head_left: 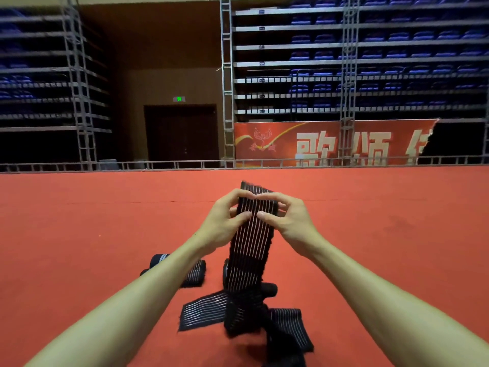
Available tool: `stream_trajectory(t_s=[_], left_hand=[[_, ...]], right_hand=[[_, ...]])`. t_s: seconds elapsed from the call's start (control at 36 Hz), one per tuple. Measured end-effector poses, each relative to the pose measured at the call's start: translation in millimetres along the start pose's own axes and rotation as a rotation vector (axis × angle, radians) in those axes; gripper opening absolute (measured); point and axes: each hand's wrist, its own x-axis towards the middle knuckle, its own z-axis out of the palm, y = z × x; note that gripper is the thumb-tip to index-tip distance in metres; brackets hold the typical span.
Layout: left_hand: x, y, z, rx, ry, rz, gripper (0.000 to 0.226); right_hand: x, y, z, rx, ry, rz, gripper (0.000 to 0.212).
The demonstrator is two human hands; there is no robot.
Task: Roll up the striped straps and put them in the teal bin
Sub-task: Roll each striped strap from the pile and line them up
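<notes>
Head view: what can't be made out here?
- Teal bin: nowhere in the head view.
- Top of the held strap: any roll there is hidden behind the fingers of the left hand and right hand.
- Rolled straps: partly covered by the left forearm.
- Loose strap pile: overlapping, blurred and cut off by the bottom edge, so the count is unclear.

I'm seeing red carpet floor (79, 234) stretching out, metal truss (227, 75) standing behind it, blue seats (397, 36) rising in tiers, red banner (267, 147) hanging below, dark door (181, 133) under a glowing green exit sign (179, 99).
</notes>
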Motion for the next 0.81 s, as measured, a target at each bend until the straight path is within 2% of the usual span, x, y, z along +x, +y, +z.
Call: stream_trajectory(t_s=[0.08,0.17,0.25,0.31,0.36,0.44,0.56,0.61,0.67,0.81], left_hand=[[-2.8,2.5,0.7,-0.027,-0.013,-0.026,0.034],[-10.4,1.6,4.7,-0.085,-0.101,-0.077,0.052],[-19.6,-7.3,14.1,0.053,-0.179,-0.047,0.076],[-24.6,-16.8,18.0,0.188,-0.221,-0.021,0.082],[-28.8,-24.8,18.5,0.232,-0.237,-0.025,0.075],[-30.3,-28.5,18.0,0.214,-0.142,-0.022,0.059],[-20.8,-20.8,19.9,0.196,-0.080,0.015,0.051],[-17.7,-16.8,20.7,0.214,-0.101,0.027,0.050],[-18.4,-15.7,20.0,0.226,-0.164,0.012,0.052],[-33.5,-24.2,14.2,0.338,-0.441,-0.075,0.067]], right_hand=[[6.0,-9.5,-2.7,-0.088,0.064,-0.035,0.034],[11.6,-22.2,-4.4,-0.051,0.127,-0.065,0.038],[15.4,-31.3,-9.3,-0.021,0.179,-0.085,0.039],[18.5,-33.2,-15.5,-0.062,0.227,-0.100,0.040],[21.5,-32.6,-24.7,-0.116,0.302,-0.119,0.040],[19.7,-26.0,-40.2,-0.174,0.351,-0.126,0.044],[6.0,-1.9,-41.3,-0.178,0.132,0.016,0.050],[0.9,7.4,-36.3,-0.211,0.110,0.033,0.046],[1.1,11.0,-35.3,-0.252,0.163,0.012,0.047],[10.3,6.6,-46.6,-0.206,0.328,0.019,0.050]])
